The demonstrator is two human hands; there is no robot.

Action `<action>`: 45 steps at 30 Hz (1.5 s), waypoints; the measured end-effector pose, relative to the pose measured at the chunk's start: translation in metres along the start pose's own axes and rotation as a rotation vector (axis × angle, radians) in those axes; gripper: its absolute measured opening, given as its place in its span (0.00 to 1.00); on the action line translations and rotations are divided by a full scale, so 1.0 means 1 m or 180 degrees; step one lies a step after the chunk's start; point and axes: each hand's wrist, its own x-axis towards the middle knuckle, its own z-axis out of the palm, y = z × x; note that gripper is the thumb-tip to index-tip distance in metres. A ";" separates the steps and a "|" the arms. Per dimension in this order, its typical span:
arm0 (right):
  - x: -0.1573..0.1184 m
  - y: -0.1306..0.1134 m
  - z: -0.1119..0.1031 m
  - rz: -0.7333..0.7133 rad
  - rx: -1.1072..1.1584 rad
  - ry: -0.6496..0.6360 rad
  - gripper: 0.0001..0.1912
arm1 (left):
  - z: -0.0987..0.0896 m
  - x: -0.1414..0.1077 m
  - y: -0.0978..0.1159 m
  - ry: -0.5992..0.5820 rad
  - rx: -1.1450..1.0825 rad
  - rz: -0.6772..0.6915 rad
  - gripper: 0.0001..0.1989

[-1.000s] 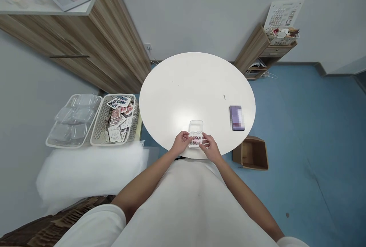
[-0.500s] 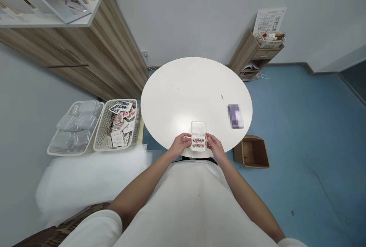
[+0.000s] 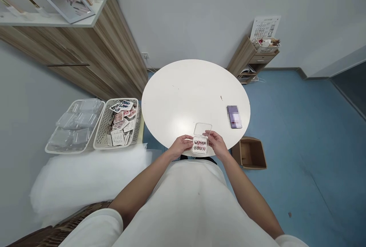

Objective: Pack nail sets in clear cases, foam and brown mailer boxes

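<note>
A small clear plastic case (image 3: 200, 149) with its lid (image 3: 202, 128) raised is held at the near edge of the white round table (image 3: 183, 83). Inside it lie rows of press-on nails (image 3: 199, 145) in red, white and dark tones. My left hand (image 3: 182, 146) pinches the left side of the case. At the right side, my right hand (image 3: 217, 144) is closed on the case near the hinge, its fingertips by the lid's lower right corner. Some of its fingers are hidden behind the case.
On the table's right side lies a blurred purple phone-like object (image 3: 234, 117). Below that edge an open cardboard box (image 3: 253, 153) sits on the floor. To the left stand a basket (image 3: 98, 138) of nail cards and a tray (image 3: 67, 151) of clear cases, with white wrap (image 3: 94, 178) nearer me.
The case has turned slightly and its lid now leans to the right. My right hand has shifted up toward the lid's corner, while my left hand keeps its hold.
</note>
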 end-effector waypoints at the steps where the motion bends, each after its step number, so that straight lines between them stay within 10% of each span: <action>1: -0.001 -0.001 0.000 -0.0009 -0.0027 -0.0020 0.18 | 0.000 0.000 0.000 0.0012 -0.0051 -0.0013 0.20; 28: -0.005 -0.002 -0.023 0.0277 0.0087 -0.0279 0.29 | 0.026 0.023 0.001 0.0435 -0.0548 0.0166 0.16; 45: 0.019 -0.020 -0.074 0.0048 -0.0091 -0.0420 0.32 | 0.078 0.045 -0.004 0.0807 0.0961 0.0580 0.18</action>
